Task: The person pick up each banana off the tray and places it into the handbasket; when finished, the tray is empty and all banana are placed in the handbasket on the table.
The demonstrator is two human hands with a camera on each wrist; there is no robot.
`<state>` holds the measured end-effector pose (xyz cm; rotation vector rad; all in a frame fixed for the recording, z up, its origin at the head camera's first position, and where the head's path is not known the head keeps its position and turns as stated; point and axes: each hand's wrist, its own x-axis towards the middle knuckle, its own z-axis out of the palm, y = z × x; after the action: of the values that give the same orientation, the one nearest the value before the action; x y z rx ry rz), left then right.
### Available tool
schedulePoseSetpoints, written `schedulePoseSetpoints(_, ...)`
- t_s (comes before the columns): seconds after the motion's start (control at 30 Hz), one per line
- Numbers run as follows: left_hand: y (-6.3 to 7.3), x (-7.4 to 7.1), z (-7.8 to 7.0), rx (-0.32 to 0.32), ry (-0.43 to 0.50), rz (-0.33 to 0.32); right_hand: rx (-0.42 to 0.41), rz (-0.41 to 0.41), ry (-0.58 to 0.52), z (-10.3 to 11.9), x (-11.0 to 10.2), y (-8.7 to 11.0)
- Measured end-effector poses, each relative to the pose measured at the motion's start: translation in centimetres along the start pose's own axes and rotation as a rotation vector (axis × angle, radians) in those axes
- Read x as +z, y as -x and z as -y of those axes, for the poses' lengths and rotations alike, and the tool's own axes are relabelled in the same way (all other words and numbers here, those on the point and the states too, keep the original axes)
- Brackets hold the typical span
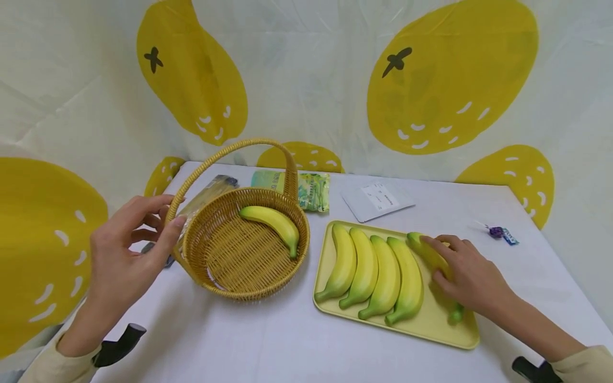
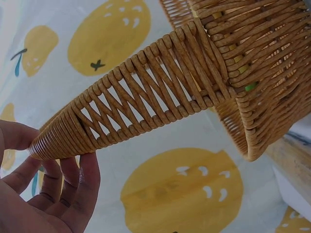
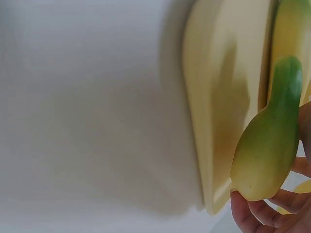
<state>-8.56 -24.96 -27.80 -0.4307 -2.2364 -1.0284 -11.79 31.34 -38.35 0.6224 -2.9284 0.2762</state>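
Note:
My left hand (image 1: 126, 250) pinches the arched handle (image 2: 136, 97) of a round wicker basket (image 1: 254, 294) between thumb and fingers, on the handle's left side. One banana (image 1: 273, 221) lies inside the basket against its right wall. On the right is a pale yellow tray (image 1: 436, 325), where several bananas (image 1: 380, 276) lie side by side with stems toward me. Over the tray's right part, my right hand (image 1: 471, 276) grips another banana (image 3: 267, 145) across its middle. Its greenish stem end sticks out below the hand, and part of its body is hidden by the fingers.
Behind the basket lie a green and yellow packet (image 1: 313, 191) and a clear-wrapped bundle (image 1: 210, 191). A grey-white pouch with a label (image 1: 383, 198) lies behind the tray. Small purple and blue wrapped sweets (image 1: 500, 233) are at the far right. A fruit-print curtain (image 1: 306, 80) hangs behind the white-covered table.

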Motion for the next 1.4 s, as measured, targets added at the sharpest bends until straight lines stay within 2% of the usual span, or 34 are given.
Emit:
schedulePoseSetpoints(0.33, -0.2, 0.1, -0.1, 0.013, 0.021, 0.001, -0.016, -0.035, 0.016, 0.5, -1.6, -1.4)
schedulePoseSetpoints(0.77, -0.2, -0.1, -0.1, -0.002, 0.036, 0.015, -0.116, -0.108, 0.018, 2.1, -3.1, -3.2)
schedulePoseSetpoints(1.1, 0.0, -0.1, 0.0, -0.009, 0.046, 0.007, -0.162, -0.067, 0.009, 4.1, -3.9, -5.0)
schedulePoseSetpoints(1.4, -0.1, -0.1, 0.0, 0.0, 0.048, 0.004, -0.22, -0.093, 0.004, 5.4, -4.0, -5.9)
